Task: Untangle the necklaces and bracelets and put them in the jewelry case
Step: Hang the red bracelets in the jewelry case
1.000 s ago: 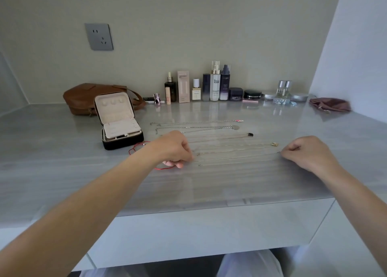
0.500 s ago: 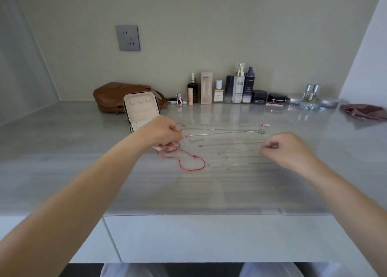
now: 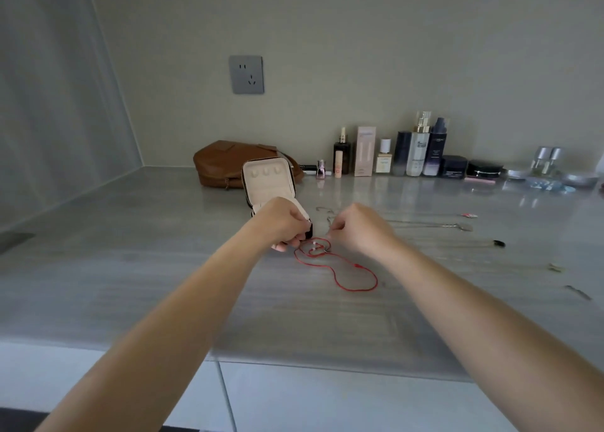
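Here, left hand (image 3: 281, 223), right hand (image 3: 359, 229) both pinch thin looped red cord (image 3: 356, 289).

**A:** What's hard to make out here?

**B:** The left hand (image 3: 282, 224) covers most of the jewelry case (image 3: 266, 176) base. The red cord (image 3: 356, 284) top end slips under both hands' curled fingers. The right hand (image 3: 359, 230) is blurred, exact pinch pt unclear.

**A:** Other pieces?

**B:** Thin chains (image 3: 457, 226) at right are v. faint, smeared. Bottle (image 3: 419, 150) labels are too small to read. Forearms (image 3: 170, 327) cut off at bottom edge.
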`<state>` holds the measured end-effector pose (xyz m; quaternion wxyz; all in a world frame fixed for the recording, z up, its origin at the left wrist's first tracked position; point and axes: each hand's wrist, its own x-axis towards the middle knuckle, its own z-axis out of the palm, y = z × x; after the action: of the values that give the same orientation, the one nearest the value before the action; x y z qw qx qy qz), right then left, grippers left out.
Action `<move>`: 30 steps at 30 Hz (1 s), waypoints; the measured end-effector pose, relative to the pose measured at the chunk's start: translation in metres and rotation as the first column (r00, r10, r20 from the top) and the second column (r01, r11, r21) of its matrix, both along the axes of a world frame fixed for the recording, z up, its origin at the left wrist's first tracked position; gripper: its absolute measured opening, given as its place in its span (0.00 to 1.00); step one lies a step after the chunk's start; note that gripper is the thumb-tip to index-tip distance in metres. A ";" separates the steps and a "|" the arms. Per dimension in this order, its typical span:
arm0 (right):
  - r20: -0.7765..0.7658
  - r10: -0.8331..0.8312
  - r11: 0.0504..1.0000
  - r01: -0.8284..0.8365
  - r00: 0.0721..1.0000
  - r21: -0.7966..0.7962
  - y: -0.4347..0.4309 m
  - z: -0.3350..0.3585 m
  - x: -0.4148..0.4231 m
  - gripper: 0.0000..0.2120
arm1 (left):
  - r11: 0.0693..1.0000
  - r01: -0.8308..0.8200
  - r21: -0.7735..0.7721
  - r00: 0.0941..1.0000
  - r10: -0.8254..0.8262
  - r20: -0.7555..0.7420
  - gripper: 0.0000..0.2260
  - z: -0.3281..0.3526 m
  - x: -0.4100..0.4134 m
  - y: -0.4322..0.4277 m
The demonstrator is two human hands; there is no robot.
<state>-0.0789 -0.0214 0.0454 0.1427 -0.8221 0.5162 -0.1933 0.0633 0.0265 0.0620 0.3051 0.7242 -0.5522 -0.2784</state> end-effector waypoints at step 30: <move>0.442 0.117 0.986 -0.158 0.889 0.057 0.035 0.065 -0.047 0.06 | 0.913 0.309 -0.268 0.756 -0.406 -0.514 0.14 0.012 -0.025 0.014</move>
<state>-0.1260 0.0139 0.1103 0.3059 -0.7848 0.4196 -0.3383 0.0385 0.0410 0.0740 0.4532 0.4632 -0.5880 -0.4841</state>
